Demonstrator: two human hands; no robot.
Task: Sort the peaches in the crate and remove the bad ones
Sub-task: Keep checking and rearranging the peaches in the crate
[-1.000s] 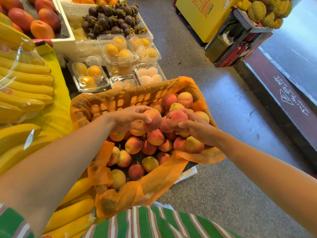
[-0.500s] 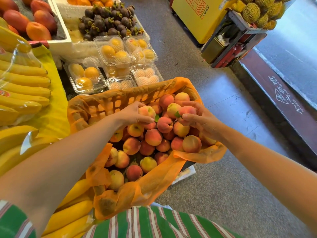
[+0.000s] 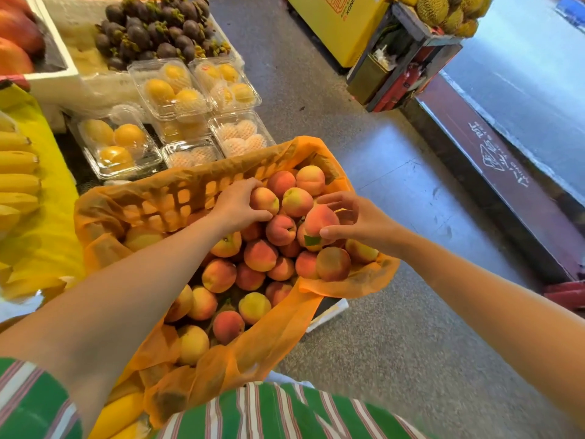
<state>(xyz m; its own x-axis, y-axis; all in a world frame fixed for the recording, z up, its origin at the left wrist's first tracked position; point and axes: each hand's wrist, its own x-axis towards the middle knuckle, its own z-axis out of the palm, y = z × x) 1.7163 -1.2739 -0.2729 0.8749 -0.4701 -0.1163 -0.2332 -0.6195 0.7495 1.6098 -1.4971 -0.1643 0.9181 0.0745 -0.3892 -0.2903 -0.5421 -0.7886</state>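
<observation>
A heap of peaches [image 3: 259, 255] fills a slotted crate [image 3: 177, 198] lined with a thin orange bag [image 3: 253, 340], piled highest toward the crate's far right corner. The left grip [image 3: 235, 207], a bare hand, curls round a yellow-pink peach [image 3: 264, 200] near the far edge. The right grip [image 3: 364, 223] pinches a redder peach [image 3: 321, 221] at the top of the heap by the right edge, with a scrap of green leaf [image 3: 311, 240] just below it. Neither fruit shows clear spoilage from here. Several peaches rest where the bag sags over the right edge, so disturbing the heap could send one rolling onto the concrete floor [image 3: 411, 312]. A hard squeeze could bruise sound fruit, and bad ones buried lower may be missed. Beyond the far edge sit clear boxes [image 3: 171, 90] of yellow fruit, and bananas [image 3: 19, 182] lie to the left.
</observation>
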